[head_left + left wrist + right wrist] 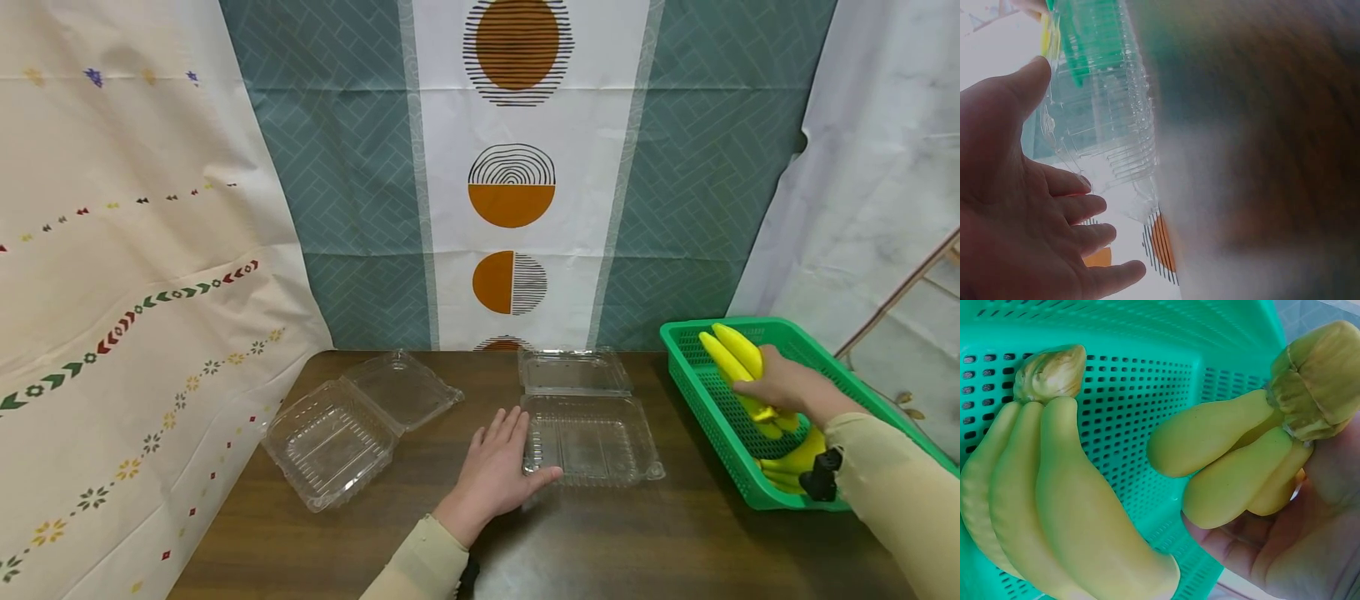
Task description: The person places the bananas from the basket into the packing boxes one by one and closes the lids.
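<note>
My right hand point(795, 385) grips a yellow banana bunch point(729, 360) over the green basket point(678, 367). In the right wrist view this bunch's thick stem is near my palm, with fingers curled beneath the fruit. A second banana bunch point(1091, 506) lies inside the basket, partly hidden by my arm in the head view. My left hand point(498, 467), fingers straight, is at the left edge of a clear plastic clamshell container point(592, 437) whose lid lies back. The left wrist view shows the palm and spread fingers beside that container; whether they touch it I cannot tell.
A second clear clamshell container point(333, 442) sits opened and angled at the left of the brown wooden table point(600, 542). Behind the table hangs a patterned curtain point(360, 183), with a cream embroidered cloth point(150, 292) at the left side.
</note>
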